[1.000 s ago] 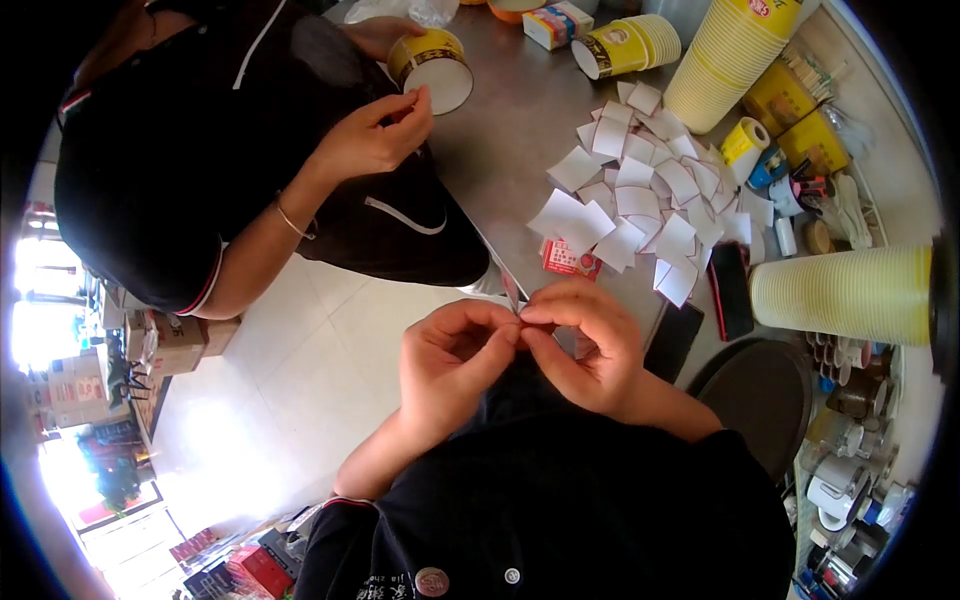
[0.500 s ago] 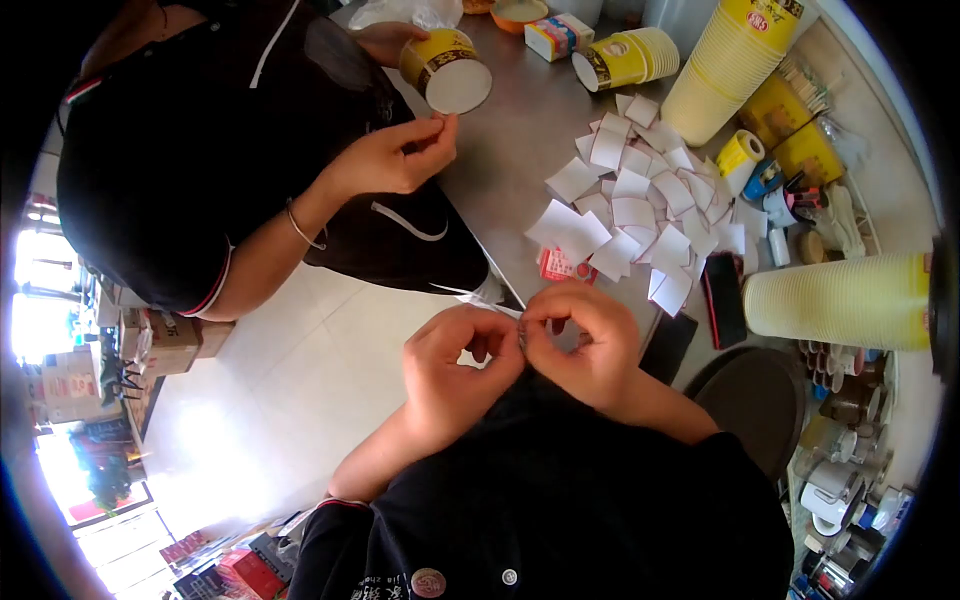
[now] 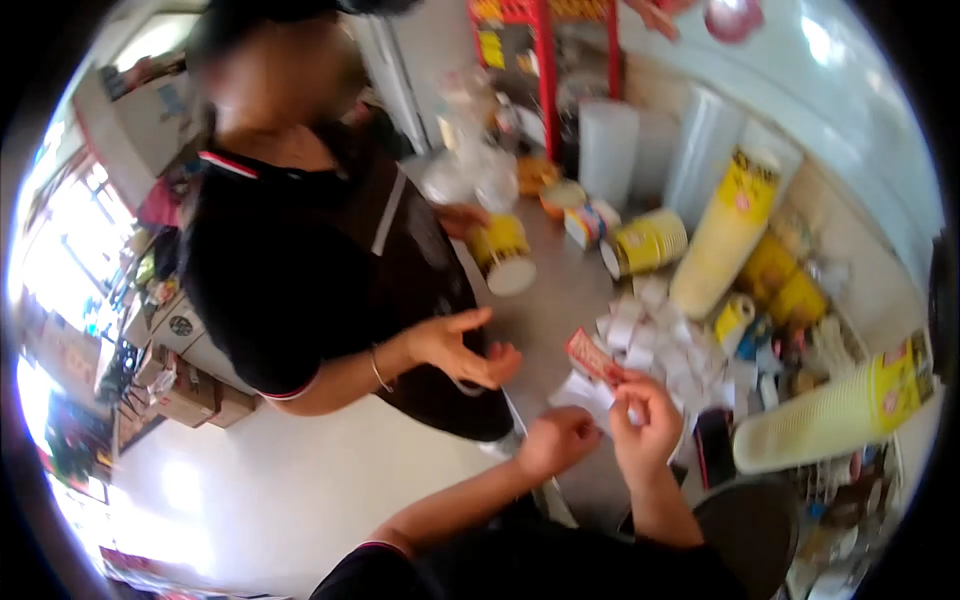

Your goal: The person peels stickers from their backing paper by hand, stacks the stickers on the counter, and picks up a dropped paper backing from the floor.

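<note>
While your right hand (image 3: 645, 425) pinches a red-and-white slip (image 3: 595, 357) above the paper pile (image 3: 650, 335), your left hand (image 3: 555, 440) curls loosely beside it over the steel counter (image 3: 545, 320).

The right hand (image 3: 645, 425) now holds up a red-and-white slip (image 3: 594, 358); the left hand (image 3: 556, 440) has moved apart from it.

A small red and white slip (image 3: 594, 358) is pinched at its near end by the right hand (image 3: 645, 425). It is a narrow, flat piece, tilted up and away over the scattered white paper squares (image 3: 650, 330). The picture is blurred, so any print on it cannot be read. The left hand (image 3: 556, 440) is curled just beside the right hand, below the slip.
</note>
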{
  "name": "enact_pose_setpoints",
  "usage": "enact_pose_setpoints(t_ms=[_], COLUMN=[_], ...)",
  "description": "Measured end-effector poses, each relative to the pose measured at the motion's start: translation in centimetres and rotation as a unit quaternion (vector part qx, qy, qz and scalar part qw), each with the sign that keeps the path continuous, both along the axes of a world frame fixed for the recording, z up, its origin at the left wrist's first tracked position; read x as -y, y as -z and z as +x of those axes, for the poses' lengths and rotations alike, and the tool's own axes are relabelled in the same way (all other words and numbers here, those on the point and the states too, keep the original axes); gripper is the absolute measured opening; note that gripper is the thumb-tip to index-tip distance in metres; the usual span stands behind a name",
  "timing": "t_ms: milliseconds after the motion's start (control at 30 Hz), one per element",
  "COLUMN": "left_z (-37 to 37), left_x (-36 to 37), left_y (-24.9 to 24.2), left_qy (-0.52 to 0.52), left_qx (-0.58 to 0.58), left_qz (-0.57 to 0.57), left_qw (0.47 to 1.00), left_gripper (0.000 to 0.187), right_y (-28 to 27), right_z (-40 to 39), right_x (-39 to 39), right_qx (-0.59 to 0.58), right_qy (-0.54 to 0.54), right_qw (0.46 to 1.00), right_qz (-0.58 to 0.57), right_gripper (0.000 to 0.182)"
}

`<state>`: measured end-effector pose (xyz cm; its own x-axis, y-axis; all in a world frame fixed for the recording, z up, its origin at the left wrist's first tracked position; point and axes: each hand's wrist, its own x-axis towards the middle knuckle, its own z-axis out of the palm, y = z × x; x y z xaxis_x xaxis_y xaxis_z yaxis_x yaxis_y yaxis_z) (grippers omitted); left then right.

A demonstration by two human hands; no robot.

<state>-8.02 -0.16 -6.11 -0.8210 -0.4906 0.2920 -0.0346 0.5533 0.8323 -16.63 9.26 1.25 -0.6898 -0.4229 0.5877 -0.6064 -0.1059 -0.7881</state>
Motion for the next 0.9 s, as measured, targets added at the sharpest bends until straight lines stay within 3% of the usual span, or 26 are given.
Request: enact_pose_setpoints(t_ms=[33, 67, 167, 300, 433, 533, 600, 733, 900], left_z=[-1.8, -3.1, -5.4, -3.9, -0.3, -0.1, -0.2, -0.9, -1.6], left_x=[-0.3, -0.1, -1.1, -2.4, -1.0, 0.5, 1.1, 1.9, 2.5], left_y=[-0.2, 1.6, 1.6, 2.8, 8.4, 11.2, 10.8, 12.8, 13.9], left_qy=[0.04, 0.103, 0.179, 0.15, 0.11, 0.127, 0.135, 0.134, 0.072], left_qx=[-0.049, 0.039, 0.087, 0.145, 0.207, 0.252, 0.258, 0.207, -0.002], left_qz=[-0.008, -0.045, -0.112, -0.217, -0.314, -0.35, -0.289, -0.34, -0.376], left_qw=[0.998, 0.993, 0.974, 0.954, 0.92, 0.893, 0.912, 0.907, 0.924], left_gripper=[0.017, 0.02, 0.026, 0.033, 0.047, 0.049, 0.047, 0.038, 0.017], right_y=[-0.3, -0.7, -2.9, -3.4, -3.4, -3.6, -3.4, -2.7, -1.4], right_z=[0.1, 0.2, -0.2, -1.0, -0.8, -0.5, -0.3, -0.1, 1.8], right_x=[0.8, 1.5, 2.5, 2.6, 2.4, 2.5, 2.9, 3.7, 3.0], right_qx=[-0.012, -0.022, -0.132, -0.152, -0.157, -0.177, -0.19, -0.214, -0.233], right_qy=[-0.002, -0.003, -0.032, -0.09, -0.11, -0.11, -0.111, -0.11, -0.102], right_qw=[1.0, 0.999, 0.991, 0.984, 0.981, 0.978, 0.975, 0.97, 0.965], right_qz=[-0.013, -0.024, -0.002, -0.014, -0.018, -0.008, 0.001, 0.036, 0.064], right_gripper=[0.015, 0.015, 0.017, 0.015, 0.012, 0.013, 0.014, 0.016, 0.015])
